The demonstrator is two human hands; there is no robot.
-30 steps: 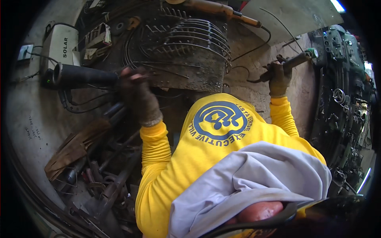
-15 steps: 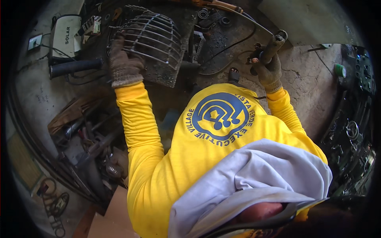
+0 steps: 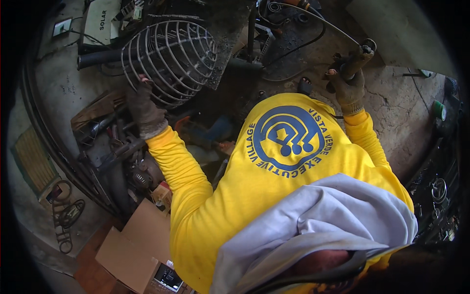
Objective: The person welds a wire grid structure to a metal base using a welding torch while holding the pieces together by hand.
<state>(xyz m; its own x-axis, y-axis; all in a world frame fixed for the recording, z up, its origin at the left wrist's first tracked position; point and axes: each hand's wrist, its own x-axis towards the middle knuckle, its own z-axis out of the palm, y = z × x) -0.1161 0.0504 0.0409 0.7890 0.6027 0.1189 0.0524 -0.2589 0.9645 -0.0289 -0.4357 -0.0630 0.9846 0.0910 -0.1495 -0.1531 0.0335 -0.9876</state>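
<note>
My left hand [image 3: 146, 110], in a worn brown glove, has its fingers closed on the near left rim of a rounded wire cage [image 3: 171, 61]. Bent metal rods form the cage, which is tilted so that its bowl shape shows, beside a dark, rough metal plate [image 3: 223, 41]. Off to the right, my gloved right hand [image 3: 350, 90] is wrapped round the thick brownish handle of what looks like a welding electrode holder [image 3: 358, 61]. A thin, slightly curved rod [image 3: 338, 30] runs up and left from its tip.
A pale box-shaped device [image 3: 100, 22] and a dark cylinder [image 3: 98, 59] lie at the far left. Scrap metal and tools [image 3: 117, 147] are piled below the cage. An open cardboard box [image 3: 132, 245] stands near left. A green roll [image 3: 439, 110] lies at right.
My left hand has moved down and left, turning the wire cage so more of its rounded shape shows. My right hand keeps its grip. The whole view has shifted slightly.
</note>
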